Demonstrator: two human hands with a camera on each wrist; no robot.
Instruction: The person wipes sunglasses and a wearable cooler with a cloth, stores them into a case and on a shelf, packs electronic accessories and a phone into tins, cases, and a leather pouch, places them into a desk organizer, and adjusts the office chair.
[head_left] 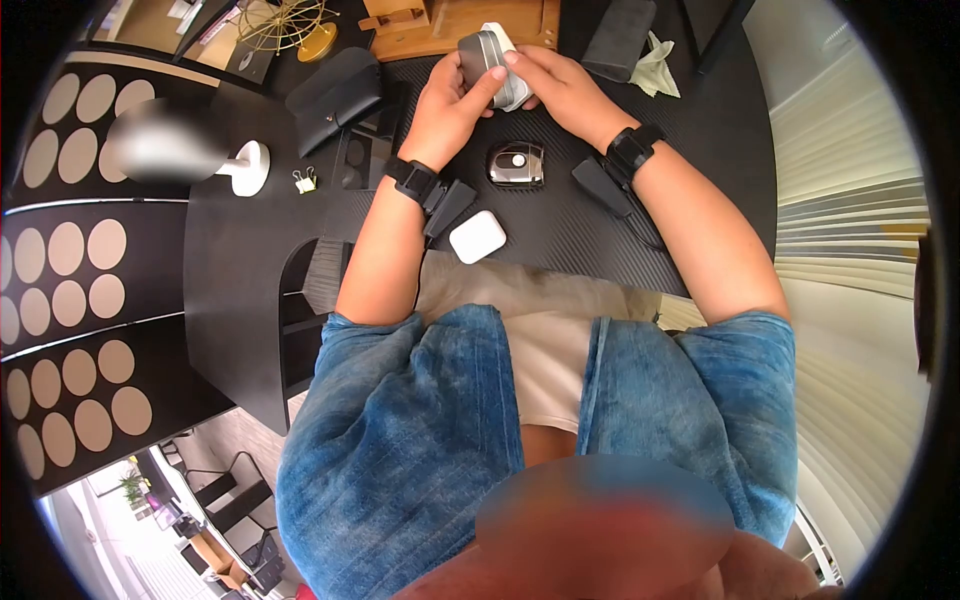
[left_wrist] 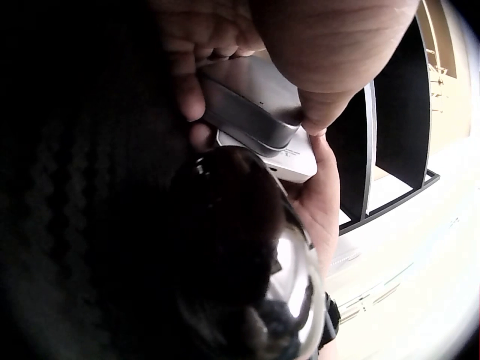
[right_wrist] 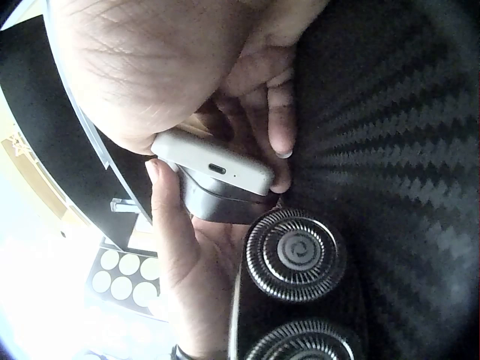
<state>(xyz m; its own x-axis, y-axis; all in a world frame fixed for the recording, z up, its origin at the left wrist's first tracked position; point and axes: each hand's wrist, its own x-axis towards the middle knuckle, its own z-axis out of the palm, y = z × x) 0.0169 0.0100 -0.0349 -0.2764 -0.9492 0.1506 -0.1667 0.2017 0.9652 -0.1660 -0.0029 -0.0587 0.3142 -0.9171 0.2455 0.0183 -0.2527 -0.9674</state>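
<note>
Above the far tabletop [head_left: 705, 125], both hands are curled: the left hand [head_left: 447, 105] grips a grey case [head_left: 477, 58], the right hand [head_left: 570, 90] a white case [right_wrist: 184, 156], seemingly keeping them pressed face to face. A shaver [head_left: 516, 167] rests nearer, clear of the fingers.

The gadget [head_left: 478, 62] sat between the left hand [head_left: 448, 106] and the right hand [head_left: 572, 90], above the desk [head_left: 722, 190]. Before it lay the shaver [head_left: 514, 172], then the case [head_left: 478, 237]. Left of the shaver lay the clip [head_left: 306, 181]; behind the clip, the pouch [head_left: 335, 98].
</note>
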